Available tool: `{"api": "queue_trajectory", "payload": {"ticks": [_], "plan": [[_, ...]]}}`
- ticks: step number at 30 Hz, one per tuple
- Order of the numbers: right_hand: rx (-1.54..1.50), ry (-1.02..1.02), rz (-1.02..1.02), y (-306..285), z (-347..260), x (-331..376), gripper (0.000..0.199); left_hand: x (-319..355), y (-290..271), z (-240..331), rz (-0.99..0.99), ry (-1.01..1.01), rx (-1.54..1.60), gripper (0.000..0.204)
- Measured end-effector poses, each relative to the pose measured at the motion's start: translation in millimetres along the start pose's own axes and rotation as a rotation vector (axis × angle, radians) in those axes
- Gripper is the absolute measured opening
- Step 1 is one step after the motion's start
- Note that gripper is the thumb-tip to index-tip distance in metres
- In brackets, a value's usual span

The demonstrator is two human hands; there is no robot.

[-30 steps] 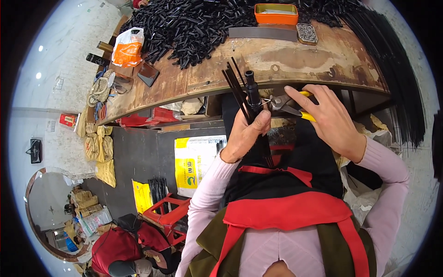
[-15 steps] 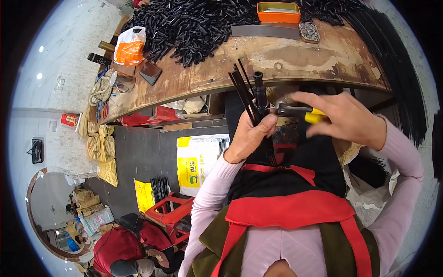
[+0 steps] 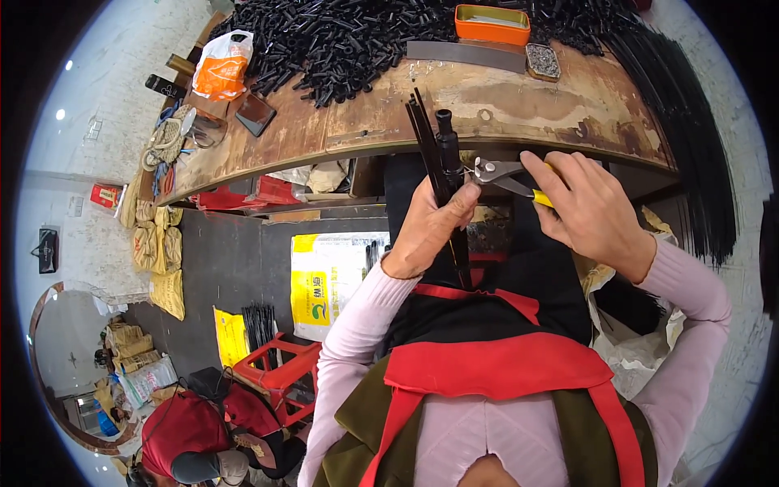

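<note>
My left hand (image 3: 426, 235) is closed round a bundle of thin black rods (image 3: 421, 134), held upright in front of the table edge. A stepped black tube fitting (image 3: 447, 144) stands beside the rods in the same grip, its narrow end up. Yellow-handled pincers (image 3: 497, 172) are in my right hand (image 3: 596, 209), their metal jaws beside the fitting's lower part. A thin bright wire shows between jaws and fitting; whether the jaws bite on it I cannot tell. My left thumb lies just below that spot.
Across the wooden table (image 3: 373, 122) lies a heap of black tube fittings (image 3: 341, 57). An orange tin (image 3: 492, 24), a grey metal strip (image 3: 465, 55) and a small tray (image 3: 542, 62) stand nearby. Long black rods (image 3: 690, 114) hang off the right end. A red stool (image 3: 284, 369) stands left.
The pincers have turned, their jaws now fully visible beside the fitting, and my right fingers have closed further round the handles. The whole view has shifted slightly.
</note>
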State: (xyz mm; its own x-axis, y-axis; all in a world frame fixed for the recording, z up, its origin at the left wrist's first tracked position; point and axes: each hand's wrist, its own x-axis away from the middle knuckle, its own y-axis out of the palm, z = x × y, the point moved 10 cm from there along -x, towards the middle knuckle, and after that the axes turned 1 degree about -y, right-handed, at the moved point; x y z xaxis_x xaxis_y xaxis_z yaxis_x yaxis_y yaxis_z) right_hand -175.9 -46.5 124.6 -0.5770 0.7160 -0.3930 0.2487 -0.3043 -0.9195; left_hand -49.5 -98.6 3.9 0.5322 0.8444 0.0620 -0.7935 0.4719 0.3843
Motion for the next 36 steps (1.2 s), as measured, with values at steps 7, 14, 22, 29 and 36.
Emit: {"api": "queue_trajectory", "payload": {"ticks": [7, 14, 22, 29, 36], "plan": [[-0.041, -0.074, -0.082, 6, -6, 3, 0.057, 7, 10, 8, -0.139, 0.012, 0.122, 0.028], [0.134, -0.119, -0.078, -6, -24, -7, 0.054, 9, 2, 9, -0.050, 0.062, 0.116, 0.028], [0.077, -0.081, -0.088, -2, -14, -4, 0.053, 4, 4, 8, -0.139, 0.052, 0.131, 0.029], [-1.568, 0.687, -0.871, 52, -8, 18, 0.044, 7, 12, 7, -0.222, 0.047, 0.140, 0.030], [-0.668, 0.320, -0.093, 27, 15, 12, 0.046, 1, 4, 3, -0.134, 0.049, 0.116, 0.029]]}}
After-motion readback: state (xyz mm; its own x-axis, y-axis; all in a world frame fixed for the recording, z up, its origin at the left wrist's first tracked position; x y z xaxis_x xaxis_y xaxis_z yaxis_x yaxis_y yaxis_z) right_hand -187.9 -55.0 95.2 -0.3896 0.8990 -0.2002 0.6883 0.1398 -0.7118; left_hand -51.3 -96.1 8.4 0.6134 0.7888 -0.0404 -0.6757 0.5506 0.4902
